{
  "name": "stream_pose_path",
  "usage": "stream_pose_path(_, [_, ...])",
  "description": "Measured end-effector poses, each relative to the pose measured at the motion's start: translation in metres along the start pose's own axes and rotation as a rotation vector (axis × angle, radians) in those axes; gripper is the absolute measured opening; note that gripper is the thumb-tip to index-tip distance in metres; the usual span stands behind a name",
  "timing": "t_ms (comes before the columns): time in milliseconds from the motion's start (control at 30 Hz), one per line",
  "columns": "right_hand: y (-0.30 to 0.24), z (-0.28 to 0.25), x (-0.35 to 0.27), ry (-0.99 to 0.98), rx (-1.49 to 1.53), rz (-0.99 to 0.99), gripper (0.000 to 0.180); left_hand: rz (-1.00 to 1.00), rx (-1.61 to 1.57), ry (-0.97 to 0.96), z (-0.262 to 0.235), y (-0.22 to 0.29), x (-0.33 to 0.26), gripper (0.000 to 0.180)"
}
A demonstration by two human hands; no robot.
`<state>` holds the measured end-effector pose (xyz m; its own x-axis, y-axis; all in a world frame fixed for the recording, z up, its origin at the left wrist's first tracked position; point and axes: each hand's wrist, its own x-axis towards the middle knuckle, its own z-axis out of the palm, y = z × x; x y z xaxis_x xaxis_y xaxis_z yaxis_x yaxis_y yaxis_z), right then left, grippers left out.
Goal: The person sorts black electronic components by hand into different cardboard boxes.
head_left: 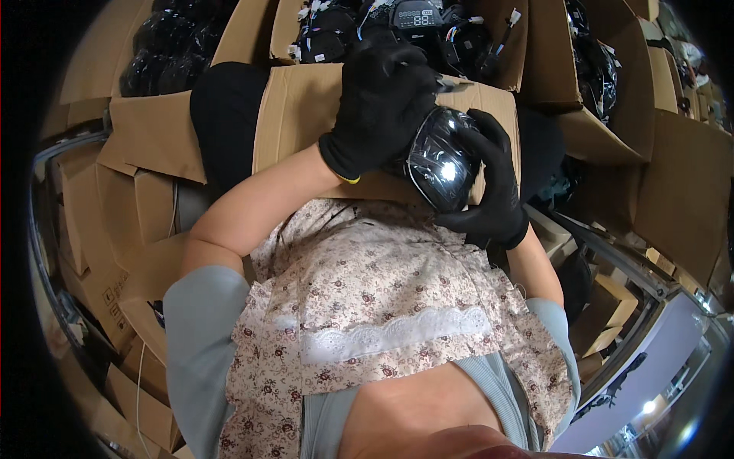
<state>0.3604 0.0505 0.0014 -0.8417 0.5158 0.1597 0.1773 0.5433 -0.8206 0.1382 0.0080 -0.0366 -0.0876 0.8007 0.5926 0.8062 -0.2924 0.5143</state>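
Both my hands wear black gloves. My right hand (495,183) cradles a glossy black rounded part (442,161) with a bright light reflection on its face, gripping it from the right and from below. My left hand (378,103) is closed over the top left of the same part and also pinches a small thin grey piece (453,86) that sticks out to the right. The part is held over a cardboard box flap (298,115) in front of my chest.
Open cardboard boxes (550,53) surround me, holding black electronic units with wire bundles and white connectors (329,38). More boxes (138,199) stack at the left. A metal frame and a grey surface (665,336) lie at the lower right.
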Motion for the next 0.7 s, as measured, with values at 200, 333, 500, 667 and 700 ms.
stream_pose_path(200, [0.012, 0.001, -0.002, 0.196, 0.159, 0.009, 0.107, 0.131, 0.021, -0.047, 0.013, -0.012, -0.006, 0.021])
stream_pose_path(333, [0.006, -0.005, 0.007, 0.072, -0.038, -0.035, 0.103, 0.052, 0.033, -0.077, 0.0, -0.017, 0.003, 0.023])
stream_pose_path(500, [0.017, -0.015, 0.005, 0.019, 0.093, 0.073, 0.107, -0.522, -0.505, -0.018, -0.016, -0.058, 0.01, 0.035])
stream_pose_path(667, [0.009, -0.028, 0.048, 0.234, 0.236, 0.116, 0.096, -0.586, -0.588, -0.006, -0.026, -0.074, 0.032, 0.024])
stream_pose_path(700, [0.011, -0.027, 0.062, 0.269, -0.013, 0.073, 0.095, -0.658, -0.755, -0.02, -0.029, -0.069, 0.034, 0.025])
